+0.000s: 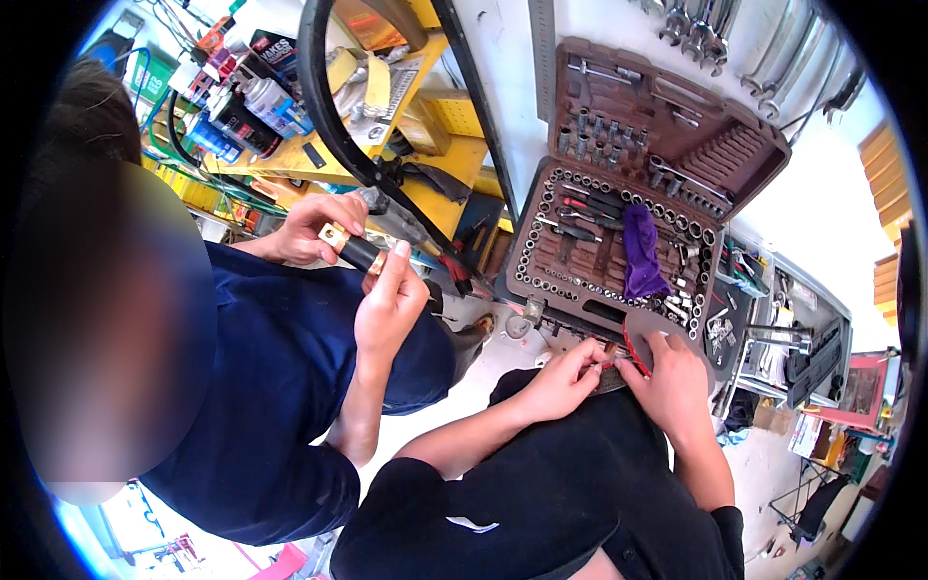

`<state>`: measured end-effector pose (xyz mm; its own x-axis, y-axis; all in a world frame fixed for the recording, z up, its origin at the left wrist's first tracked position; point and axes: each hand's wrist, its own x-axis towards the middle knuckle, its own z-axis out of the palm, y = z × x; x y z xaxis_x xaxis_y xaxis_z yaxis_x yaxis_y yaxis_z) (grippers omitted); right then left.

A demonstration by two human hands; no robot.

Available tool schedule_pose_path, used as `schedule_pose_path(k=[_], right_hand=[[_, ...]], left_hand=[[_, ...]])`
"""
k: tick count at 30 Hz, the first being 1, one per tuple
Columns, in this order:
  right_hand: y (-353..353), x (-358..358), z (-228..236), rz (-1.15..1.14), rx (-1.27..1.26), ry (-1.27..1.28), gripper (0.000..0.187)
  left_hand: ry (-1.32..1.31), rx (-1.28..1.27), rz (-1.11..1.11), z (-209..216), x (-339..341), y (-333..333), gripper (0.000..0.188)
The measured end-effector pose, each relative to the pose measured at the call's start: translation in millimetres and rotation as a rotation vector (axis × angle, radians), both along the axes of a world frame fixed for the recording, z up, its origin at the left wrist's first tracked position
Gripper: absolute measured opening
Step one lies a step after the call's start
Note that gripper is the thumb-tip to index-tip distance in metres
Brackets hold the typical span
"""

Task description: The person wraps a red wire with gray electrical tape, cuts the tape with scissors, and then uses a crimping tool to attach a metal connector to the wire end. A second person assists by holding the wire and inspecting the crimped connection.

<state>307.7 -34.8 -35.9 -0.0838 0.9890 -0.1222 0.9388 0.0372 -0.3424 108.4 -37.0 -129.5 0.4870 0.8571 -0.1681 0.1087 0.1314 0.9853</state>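
Note:
Just in front of the socket case, my left hand (565, 379) is closed, thumb and forefinger pinched at a thin red piece whose kind I cannot make out. Close beside it on the right, my right hand (671, 379) bends its fingers over a dark, flat thing with a red edge (633, 350). My fingers and the shadow there hide most of it, and whether both hands hold one same thing I cannot tell. The open brown socket case (580, 251) lies beyond my hands, with sockets, ratchets and screwdrivers in its slots. A purple cloth (643, 256) lies across its tools.
At my left stands a person in dark blue, holding a black and gold cylindrical part (356, 253) in both hands. Spray cans (275, 104) crowd a yellow workbench (454, 159). Wrenches (698, 34) hang on the wall. A tool tray (797, 338) stands on the right.

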Motion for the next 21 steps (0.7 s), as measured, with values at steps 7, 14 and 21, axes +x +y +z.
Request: schedule_pose_path(k=[7,14,21], right_hand=[[-2.9,-7.1,-1.3,0.063,-0.002,0.020,0.047],[-5.8,-10.0,-1.6,0.083,0.007,0.031,0.046],[-3.6,-0.2,-0.1,0.142,0.086,0.150,0.044]], left_hand=[[0.051,0.071,-0.088,8.9,-11.7,13.5,0.016],[0.068,0.019,-0.139,5.5,-17.0,12.7,0.027],[0.204,0.271,0.107,24.0,-12.4,4.9,0.027]])
